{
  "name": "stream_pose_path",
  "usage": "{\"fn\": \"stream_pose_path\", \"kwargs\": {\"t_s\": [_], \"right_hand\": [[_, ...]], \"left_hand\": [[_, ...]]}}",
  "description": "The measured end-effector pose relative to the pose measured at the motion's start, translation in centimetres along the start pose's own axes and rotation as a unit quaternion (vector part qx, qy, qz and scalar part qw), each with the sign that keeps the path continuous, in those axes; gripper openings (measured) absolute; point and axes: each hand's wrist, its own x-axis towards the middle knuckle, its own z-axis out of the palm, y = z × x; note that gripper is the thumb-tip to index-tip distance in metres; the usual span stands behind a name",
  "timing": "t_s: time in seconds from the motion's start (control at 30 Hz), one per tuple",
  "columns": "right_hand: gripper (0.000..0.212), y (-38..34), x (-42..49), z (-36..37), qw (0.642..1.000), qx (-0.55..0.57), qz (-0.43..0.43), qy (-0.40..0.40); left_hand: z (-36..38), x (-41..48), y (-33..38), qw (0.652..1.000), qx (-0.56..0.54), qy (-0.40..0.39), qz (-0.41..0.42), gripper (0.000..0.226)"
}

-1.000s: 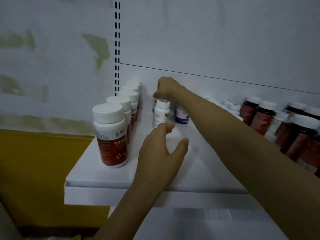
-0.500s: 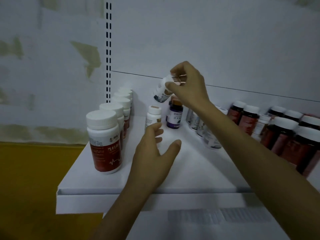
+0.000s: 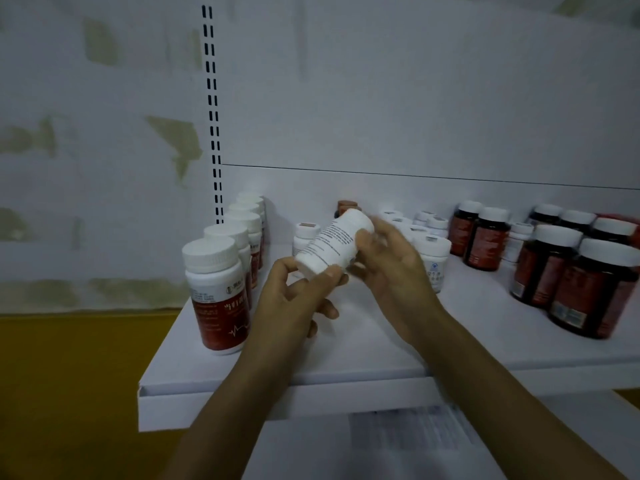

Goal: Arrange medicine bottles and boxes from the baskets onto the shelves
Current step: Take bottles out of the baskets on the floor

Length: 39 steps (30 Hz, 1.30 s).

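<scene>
Down and closer comes the small white plastic bottle with tiny black writing (image 3: 330,242), which the right hand (image 3: 391,271) held up high by itself a moment ago. The left hand (image 3: 298,303) has come up off the shelf too, and now both hands hold the bottle. It is in the air just above the flat white shelf (image 3: 346,362), tipped over with its cap end up and to the right. The left fingers (image 3: 287,271) and thumb pinch its bottom end. The right fingers curl round its cap end (the thumb lies on the side). A row of big white bottles with red labels (image 3: 216,292) stands on the left of the shelf. Little white bottles (image 3: 431,252) stand behind the hands. Dark brown bottles with white caps (image 3: 550,271) stand on the right.
</scene>
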Motion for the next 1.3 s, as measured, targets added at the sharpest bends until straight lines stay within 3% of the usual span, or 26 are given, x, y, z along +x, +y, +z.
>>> {"fn": "stream_pose_path", "kwargs": {"t_s": [0.2,0.37,0.43,0.53,0.77,0.9,1.03,1.17,1.3], "right_hand": [[0.037,0.8,-0.7,-0.5,0.997,0.025,0.051,-0.051],[0.029,1.1,-0.9,-0.9,0.999,0.013,0.027,-0.044],[0.029,1.1,-1.1,-0.7,0.999,-0.007,0.033,-0.041],[0.039,1.2,-1.3,-0.7,0.998,-0.001,0.052,-0.042],[0.053,1.0,-1.0,-0.8,0.998,0.05,0.032,-0.032],[0.052,1.2,-0.8,-1.0,1.0,0.001,0.027,-0.007],[0.038,1.0,-1.4,-0.5,0.997,-0.013,0.032,-0.069],[0.041,1.1,-1.5,-0.4,0.996,0.026,0.029,-0.08],[0.058,1.2,-1.0,-0.7,0.997,0.044,0.031,-0.049]], "left_hand": [[-0.3,-0.2,-0.4,1.0,0.013,-0.002,0.02,0.049],[-0.3,0.0,-0.3,0.998,-0.054,-0.001,0.016,0.045],[-0.3,-0.3,-0.7,0.998,0.007,0.012,0.056,0.04],[-0.3,-0.5,-1.1,0.991,0.077,0.024,0.104,0.052],[-0.3,-0.1,-0.6,0.999,-0.037,-0.039,0.009,0.048],[-0.4,-0.5,-0.5,0.998,-0.045,-0.001,0.047,0.046],[-0.6,-0.7,-1.0,0.995,0.031,0.029,0.09,0.051],[-0.5,-0.5,-1.0,0.995,0.046,0.016,0.082,0.063],[-0.4,-0.1,-0.9,0.999,-0.001,-0.048,0.026,0.04]]}}
